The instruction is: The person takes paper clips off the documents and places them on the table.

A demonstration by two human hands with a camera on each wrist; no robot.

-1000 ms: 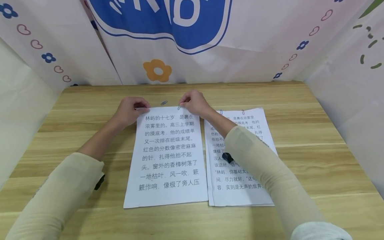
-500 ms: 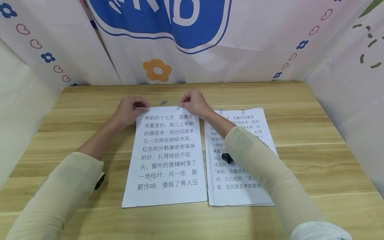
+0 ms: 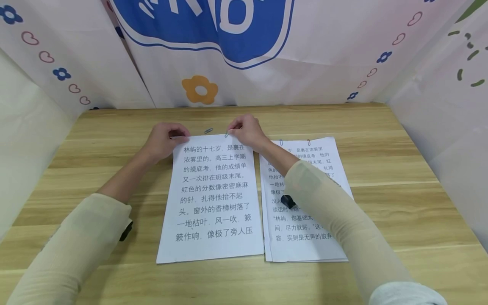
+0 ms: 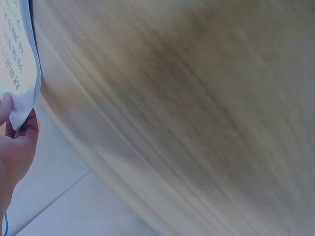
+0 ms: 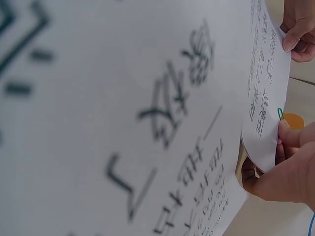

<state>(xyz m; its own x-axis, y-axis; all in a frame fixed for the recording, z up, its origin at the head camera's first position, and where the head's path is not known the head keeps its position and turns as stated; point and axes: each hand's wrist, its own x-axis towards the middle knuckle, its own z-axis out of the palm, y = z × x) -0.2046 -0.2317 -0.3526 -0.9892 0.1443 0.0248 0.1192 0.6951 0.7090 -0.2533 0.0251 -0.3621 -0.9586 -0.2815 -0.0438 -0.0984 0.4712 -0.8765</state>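
Observation:
A stack of white printed sheets [image 3: 213, 195] lies at the middle of the table. My left hand [image 3: 164, 142] pinches its top left corner, thumb above and fingers beneath, as the left wrist view also shows. At the top edge, right of centre, my right hand [image 3: 248, 132] pinches a green paper clip [image 5: 280, 113] that sits over the paper's edge. Just beyond that edge, between the hands, a blue paper clip [image 3: 208, 130] rests on the wood.
To the right lies a second stack of printed sheets [image 3: 305, 250], partly under my right forearm. Along its top edge sit a blue clip [image 3: 281, 142] and a red clip [image 3: 309, 142]. A printed cloth [image 3: 320, 76] hangs behind the wooden table [image 3: 400, 203].
Both hands keep their hold at the top edge. The left stack's lower end shifts slightly left and then back; otherwise little differs.

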